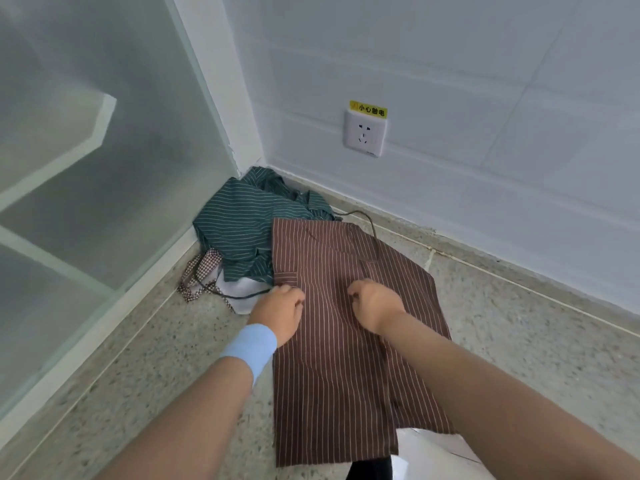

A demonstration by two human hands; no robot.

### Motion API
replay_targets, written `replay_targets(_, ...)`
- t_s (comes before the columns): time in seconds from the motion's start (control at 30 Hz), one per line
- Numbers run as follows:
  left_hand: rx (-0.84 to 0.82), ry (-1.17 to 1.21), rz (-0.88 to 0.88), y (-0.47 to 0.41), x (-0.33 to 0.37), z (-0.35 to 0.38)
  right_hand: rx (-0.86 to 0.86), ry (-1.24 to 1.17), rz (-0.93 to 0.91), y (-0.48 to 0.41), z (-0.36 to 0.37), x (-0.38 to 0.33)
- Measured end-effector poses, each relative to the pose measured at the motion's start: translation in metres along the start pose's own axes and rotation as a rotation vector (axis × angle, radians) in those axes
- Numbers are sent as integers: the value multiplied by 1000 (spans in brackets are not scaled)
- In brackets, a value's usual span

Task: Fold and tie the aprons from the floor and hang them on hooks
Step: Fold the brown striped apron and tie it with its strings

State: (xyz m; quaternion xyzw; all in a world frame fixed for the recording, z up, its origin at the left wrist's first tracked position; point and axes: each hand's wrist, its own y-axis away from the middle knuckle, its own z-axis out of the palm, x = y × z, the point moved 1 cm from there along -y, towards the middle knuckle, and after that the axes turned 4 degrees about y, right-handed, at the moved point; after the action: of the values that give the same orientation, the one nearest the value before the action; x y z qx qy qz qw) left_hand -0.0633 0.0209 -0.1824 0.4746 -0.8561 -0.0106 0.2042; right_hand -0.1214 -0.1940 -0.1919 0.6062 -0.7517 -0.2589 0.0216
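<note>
Brown cloth apron with thin white stripes (346, 375) lies spread flat on the speckled grey terrazzo floor (519, 341), directly under both hands and reaching back toward the person. The left hand (278, 311), with a light blue wristband (251, 348) behind it, sits at the brown apron's left edge, its fingers curled over that edge and gripping the cloth. The right hand (372, 304) rests just beside it on the middle of the apron, fingers curled tightly under (whether they have any fabric pinched cannot be told). Beyond the left hand, a crumpled dark green apron with white stripes (239, 223) is heaped in the corner, partly under the brown one. A small brown-and-white checked cloth (197, 271) lies left of that hand, against the frosted glass panel (104, 150). Far beyond the right hand, a white wall socket (364, 136) carries a yellow warning label (368, 109).
</note>
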Motion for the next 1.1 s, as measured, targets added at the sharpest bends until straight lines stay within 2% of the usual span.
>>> replay_targets(0.13,109,-60,82,-64,-6,-21,43,24,-1,-64,-28,-6)
replay_targets(0.23,3,-222,102,-93,-21,-21,21,-12,75,-95,-29,-4)
replay_targets(0.33,-185,-350,-24,-116,-51,-15,-35,34,120,-118,-20,3)
replay_targets(0.4,-239,-383,-97,-121,-69,-11,-28,97,98,-128,-17,7)
replay_targets(0.5,-218,-436,-251,-122,-85,-7,158,17,95,-142,-17,9)
replay_targets(0.57,-110,-449,-333,-116,-80,-8,298,19,86,-145,-20,6)
replay_targets(0.63,152,-326,-325,-106,-64,-7,361,98,76,-144,-17,1)
replay_targets(0.7,430,-132,-166,-92,-40,-1,419,209,34,-131,-11,-3)
replay_targets(0.73,476,-101,-40,-85,-29,8,449,250,-20,-121,-6,-6)
replay_targets(0.8,343,-148,166,-70,-17,32,424,299,-159,-99,11,-9)
replay_targets(0.83,231,-195,187,-64,-18,46,362,315,-206,-88,21,-9)
replay_targets(0.9,18,-289,93,-53,-32,67,182,331,-208,-71,38,-4)
replay_targets(0.93,-37,-330,55,-48,-40,74,98,345,-182,-65,46,1)
replay_targets(1.0,-89,-413,22,-41,-44,76,39,392,-161,-53,54,10)
replay_targets(1.1,-12,-360,-20,-32,-18,60,153,381,-206,-29,56,18)
